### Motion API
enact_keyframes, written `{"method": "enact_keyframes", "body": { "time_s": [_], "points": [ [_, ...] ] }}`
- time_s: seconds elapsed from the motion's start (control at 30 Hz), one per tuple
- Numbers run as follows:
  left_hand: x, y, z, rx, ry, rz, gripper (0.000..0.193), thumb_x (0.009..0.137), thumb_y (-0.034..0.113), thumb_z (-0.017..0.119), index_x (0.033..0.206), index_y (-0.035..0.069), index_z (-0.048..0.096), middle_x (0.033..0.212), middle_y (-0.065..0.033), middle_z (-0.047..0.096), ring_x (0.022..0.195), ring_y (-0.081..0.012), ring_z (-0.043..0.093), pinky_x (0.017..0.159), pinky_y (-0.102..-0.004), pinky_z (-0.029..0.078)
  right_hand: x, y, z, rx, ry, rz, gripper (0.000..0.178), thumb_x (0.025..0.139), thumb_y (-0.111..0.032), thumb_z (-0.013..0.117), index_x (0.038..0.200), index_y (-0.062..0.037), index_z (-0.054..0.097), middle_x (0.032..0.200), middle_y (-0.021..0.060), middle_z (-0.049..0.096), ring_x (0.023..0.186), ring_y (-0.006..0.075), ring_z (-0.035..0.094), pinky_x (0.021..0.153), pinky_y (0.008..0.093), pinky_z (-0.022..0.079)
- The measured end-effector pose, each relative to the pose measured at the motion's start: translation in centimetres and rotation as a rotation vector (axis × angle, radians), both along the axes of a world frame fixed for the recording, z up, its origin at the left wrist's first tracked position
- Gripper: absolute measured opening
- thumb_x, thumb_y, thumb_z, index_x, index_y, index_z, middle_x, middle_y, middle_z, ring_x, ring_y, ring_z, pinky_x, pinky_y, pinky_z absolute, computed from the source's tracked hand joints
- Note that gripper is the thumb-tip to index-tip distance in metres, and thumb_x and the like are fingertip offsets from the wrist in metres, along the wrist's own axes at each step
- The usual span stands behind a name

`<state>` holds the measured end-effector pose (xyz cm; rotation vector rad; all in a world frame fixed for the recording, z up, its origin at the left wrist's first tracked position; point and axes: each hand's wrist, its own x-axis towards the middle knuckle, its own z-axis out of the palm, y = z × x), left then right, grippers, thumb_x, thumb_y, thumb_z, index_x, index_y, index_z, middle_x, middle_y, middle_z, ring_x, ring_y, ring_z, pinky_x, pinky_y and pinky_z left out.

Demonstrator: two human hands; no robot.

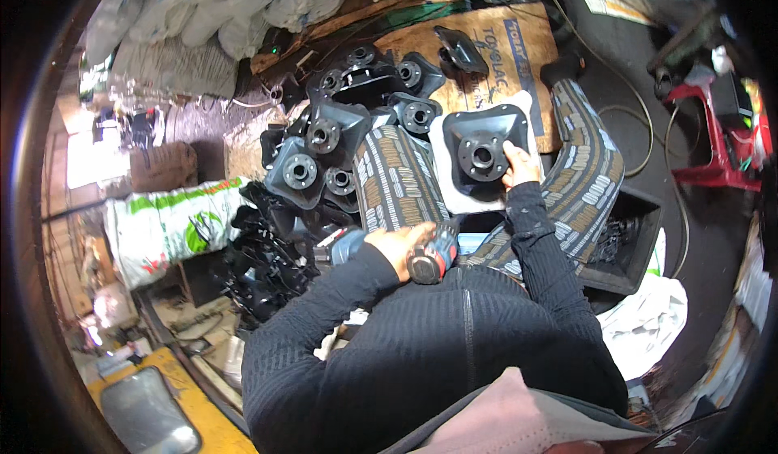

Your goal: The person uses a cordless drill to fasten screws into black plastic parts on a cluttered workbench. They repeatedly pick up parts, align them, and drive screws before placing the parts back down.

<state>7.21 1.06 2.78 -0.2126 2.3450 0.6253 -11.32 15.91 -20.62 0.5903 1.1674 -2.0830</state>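
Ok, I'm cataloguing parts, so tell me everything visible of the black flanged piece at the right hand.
The black flanged piece has a roughly square, flared flange with rounded corners and small holes near its rim. Its round central hub has an open bore ringed by smaller holes. It looks like smooth plastic or coated metal. Hub toward the camera, it sits over a white pad between the patterned trouser legs. The right hand touches its right edge.
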Motion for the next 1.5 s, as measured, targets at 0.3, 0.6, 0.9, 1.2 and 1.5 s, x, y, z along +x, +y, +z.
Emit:
{"method": "enact_keyframes", "body": {
  "time_s": [0.3,0.6,0.9,1.2,1.5],
  "points": [
    [8.3,-1.3,-1.0,0.024,0.35,0.14,0.073,0.064,0.024,0.069,0.131,0.013,0.042,0.12,-0.0088,0.049,0.109,-0.0294,0.046,0.089,-0.0431,0.036,-11.7,-11.0,8.1,0.405,1.196,0.475,0.027,0.08,-0.027,0.068,0.092,-0.0031,0.068,0.082,0.0049,0.068,0.075,0.0095,0.061,0.072,0.0231,0.047],
    [15.3,-6.3,-1.0,0.058,0.913,1.121,0.039,0.078,0.001,0.061,0.116,-0.005,0.053,0.095,-0.0137,0.065,0.083,-0.0181,0.062,0.075,-0.0288,0.049,-14.9,-19.4,-2.9,0.982,1.451,1.062,0.034,0.078,-0.043,0.063,0.093,-0.0135,0.068,0.086,0.0095,0.067,0.083,0.0266,0.064,0.076,0.0352,0.049],
    [19.2,-9.9,-7.6,0.166,0.725,1.394,0.032,0.088,0.003,0.056,0.119,-0.001,0.052,0.088,-0.01,0.064,0.072,-0.0106,0.059,0.068,-0.0209,0.046,-18.7,-22.7,-2.0,0.676,1.571,1.224,0.035,0.08,-0.045,0.061,0.093,-0.0133,0.067,0.086,0.0096,0.067,0.081,0.0259,0.064,0.073,0.0341,0.05],
    [14.9,-11.9,-6.4,0.463,0.171,1.522,0.038,0.087,0.013,0.06,0.122,0.001,0.05,0.091,-0.0092,0.064,0.075,-0.011,0.06,0.07,-0.0237,0.048,-18.7,-20.1,-5.7,0.659,1.448,1.367,0.032,0.078,-0.041,0.064,0.096,-0.016,0.069,0.089,0.0088,0.067,0.083,0.0272,0.064,0.076,0.0363,0.05],
    [20.9,-11.7,-9.2,0.774,0.44,1.76,0.04,0.089,0.024,0.058,0.122,0.003,0.052,0.096,-0.0091,0.062,0.076,-0.0158,0.058,0.069,-0.0251,0.048,-18.7,-18.3,-9.4,1.148,1.644,1.66,0.034,0.087,-0.034,0.048,0.118,-0.0223,0.056,0.114,0.0052,0.059,0.101,0.0237,0.058,0.086,0.0393,0.047]
  ]
}}
